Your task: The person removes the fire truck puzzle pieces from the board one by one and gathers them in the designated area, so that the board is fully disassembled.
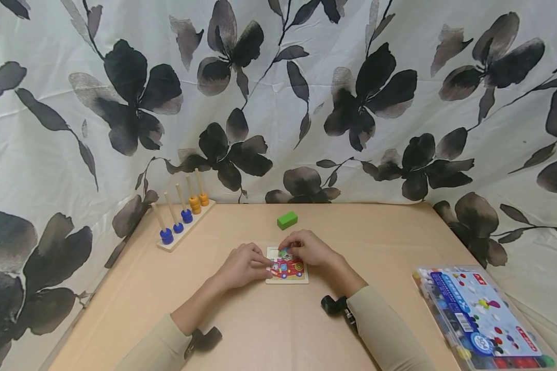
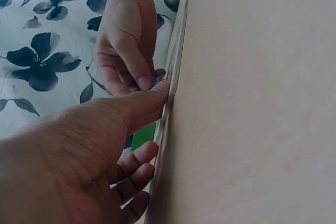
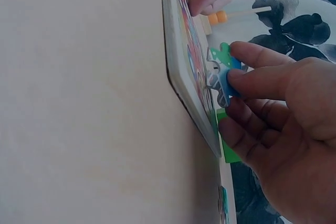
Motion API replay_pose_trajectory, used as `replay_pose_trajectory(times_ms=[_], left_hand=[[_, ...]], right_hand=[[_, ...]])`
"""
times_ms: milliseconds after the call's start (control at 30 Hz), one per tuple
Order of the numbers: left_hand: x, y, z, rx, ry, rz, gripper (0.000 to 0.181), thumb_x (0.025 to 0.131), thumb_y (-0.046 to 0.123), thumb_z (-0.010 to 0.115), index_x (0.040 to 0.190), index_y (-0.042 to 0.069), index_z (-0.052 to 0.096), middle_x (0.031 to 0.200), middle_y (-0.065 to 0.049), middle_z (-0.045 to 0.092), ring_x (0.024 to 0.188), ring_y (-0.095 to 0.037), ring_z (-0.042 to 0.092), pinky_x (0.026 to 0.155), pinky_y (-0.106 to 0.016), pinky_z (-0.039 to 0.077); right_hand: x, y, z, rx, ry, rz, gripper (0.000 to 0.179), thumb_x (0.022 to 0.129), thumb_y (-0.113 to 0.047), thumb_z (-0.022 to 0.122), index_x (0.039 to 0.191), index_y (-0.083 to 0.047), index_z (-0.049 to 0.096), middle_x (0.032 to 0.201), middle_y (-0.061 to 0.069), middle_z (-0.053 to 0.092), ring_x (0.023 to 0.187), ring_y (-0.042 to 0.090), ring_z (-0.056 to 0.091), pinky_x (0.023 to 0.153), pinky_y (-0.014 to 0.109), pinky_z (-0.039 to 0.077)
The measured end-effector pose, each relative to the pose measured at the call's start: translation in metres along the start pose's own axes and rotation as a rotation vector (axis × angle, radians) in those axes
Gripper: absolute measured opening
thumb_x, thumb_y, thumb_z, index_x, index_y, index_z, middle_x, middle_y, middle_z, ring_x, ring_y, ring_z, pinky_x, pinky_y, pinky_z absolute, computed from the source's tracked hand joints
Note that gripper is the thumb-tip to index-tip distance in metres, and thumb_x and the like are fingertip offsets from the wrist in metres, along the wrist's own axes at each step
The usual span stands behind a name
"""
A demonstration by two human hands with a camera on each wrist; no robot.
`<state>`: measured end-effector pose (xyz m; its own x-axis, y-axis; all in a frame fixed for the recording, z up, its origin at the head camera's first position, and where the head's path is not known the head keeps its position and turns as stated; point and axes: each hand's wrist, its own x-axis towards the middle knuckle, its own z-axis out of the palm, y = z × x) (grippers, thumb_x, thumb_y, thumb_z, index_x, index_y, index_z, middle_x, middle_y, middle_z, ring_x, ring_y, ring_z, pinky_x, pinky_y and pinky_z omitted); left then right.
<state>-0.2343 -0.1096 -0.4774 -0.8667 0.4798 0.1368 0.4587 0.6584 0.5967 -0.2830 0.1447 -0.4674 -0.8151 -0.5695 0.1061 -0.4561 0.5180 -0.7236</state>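
Observation:
A small wooden puzzle board with a red vehicle picture lies flat on the table. My right hand is over its top edge and pinches a puzzle piece, coloured green, blue and grey, between thumb and finger. In the right wrist view, that piece is tilted close above the board's surface. At the board's left side, my left hand rests its fingertips on the picture. The left wrist view shows its thumb touching the board and the other fingers loosely bent beside it.
Beyond the board sits a green block. A wooden peg stand with blue and orange beads is at the back left. On the right lies a clear plastic box of coloured parts. A floral cloth hangs behind the table.

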Motion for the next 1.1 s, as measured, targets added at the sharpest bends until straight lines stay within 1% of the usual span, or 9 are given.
replay_pose_trajectory(times_ms=[133,233,467,600,733,833,967,1100], left_hand=[[0.0,0.0,0.0,0.003,0.005,0.003,0.026,0.083,0.039,0.088,0.106,0.027,0.084,0.102,0.01,0.062,0.097,-0.011,0.052,0.084,-0.034,0.036],[0.001,0.0,0.0,0.0,0.005,0.003,0.026,0.083,0.039,0.087,0.106,0.026,0.085,0.102,0.009,0.063,0.097,-0.011,0.052,0.084,-0.035,0.037],[0.001,0.0,0.0,-0.006,0.001,-0.001,0.026,0.083,0.039,0.087,0.105,0.026,0.085,0.103,0.009,0.063,0.097,-0.011,0.052,0.083,-0.034,0.037],[0.001,-0.001,0.0,-0.009,0.0,-0.007,0.026,0.083,0.039,0.088,0.105,0.026,0.085,0.103,0.009,0.062,0.097,-0.011,0.052,0.084,-0.034,0.037],[0.002,-0.001,0.0,-0.002,-0.002,-0.003,0.026,0.082,0.037,0.088,0.105,0.026,0.085,0.101,0.01,0.063,0.096,-0.011,0.052,0.083,-0.034,0.038],[0.002,-0.001,0.0,0.007,-0.004,0.0,0.025,0.082,0.037,0.089,0.105,0.027,0.085,0.1,0.01,0.064,0.095,-0.01,0.053,0.081,-0.032,0.039],[0.003,-0.002,0.001,0.009,-0.005,-0.002,0.025,0.082,0.037,0.088,0.105,0.028,0.085,0.1,0.011,0.064,0.095,-0.009,0.053,0.08,-0.031,0.039],[0.003,-0.003,0.002,0.007,-0.001,0.006,0.025,0.082,0.037,0.089,0.104,0.027,0.085,0.1,0.011,0.064,0.095,-0.009,0.053,0.08,-0.031,0.039]], right_hand=[[-0.001,0.001,-0.002,0.007,0.011,0.007,0.025,0.096,0.002,0.067,0.106,-0.015,0.082,0.101,-0.001,0.075,0.084,0.016,0.054,0.074,0.025,0.045],[-0.002,0.001,-0.003,0.016,0.013,0.002,0.024,0.096,0.002,0.068,0.109,-0.013,0.082,0.103,0.0,0.076,0.083,0.016,0.054,0.073,0.025,0.046],[-0.004,0.002,-0.006,0.044,0.017,0.001,0.019,0.097,-0.001,0.069,0.111,-0.009,0.08,0.105,0.001,0.077,0.084,0.014,0.059,0.075,0.024,0.05],[-0.007,0.0,-0.011,0.071,0.031,0.003,0.019,0.098,-0.001,0.068,0.112,-0.007,0.08,0.106,0.003,0.077,0.087,0.017,0.06,0.078,0.026,0.052],[-0.012,-0.002,-0.02,0.099,0.053,0.024,0.02,0.098,-0.002,0.067,0.114,-0.004,0.079,0.106,0.003,0.076,0.091,0.019,0.06,0.081,0.027,0.052],[-0.015,-0.002,-0.027,0.103,0.073,0.031,0.019,0.099,-0.003,0.068,0.114,-0.004,0.079,0.106,0.002,0.076,0.089,0.019,0.059,0.075,0.025,0.05],[-0.019,0.0,-0.037,0.086,0.098,0.01,0.019,0.098,-0.004,0.069,0.113,-0.005,0.08,0.105,0.001,0.076,0.084,0.02,0.057,0.068,0.023,0.047],[-0.023,0.001,-0.045,0.081,0.106,0.001,0.019,0.097,-0.003,0.07,0.113,-0.005,0.08,0.102,0.002,0.075,0.081,0.019,0.057,0.067,0.022,0.046]])
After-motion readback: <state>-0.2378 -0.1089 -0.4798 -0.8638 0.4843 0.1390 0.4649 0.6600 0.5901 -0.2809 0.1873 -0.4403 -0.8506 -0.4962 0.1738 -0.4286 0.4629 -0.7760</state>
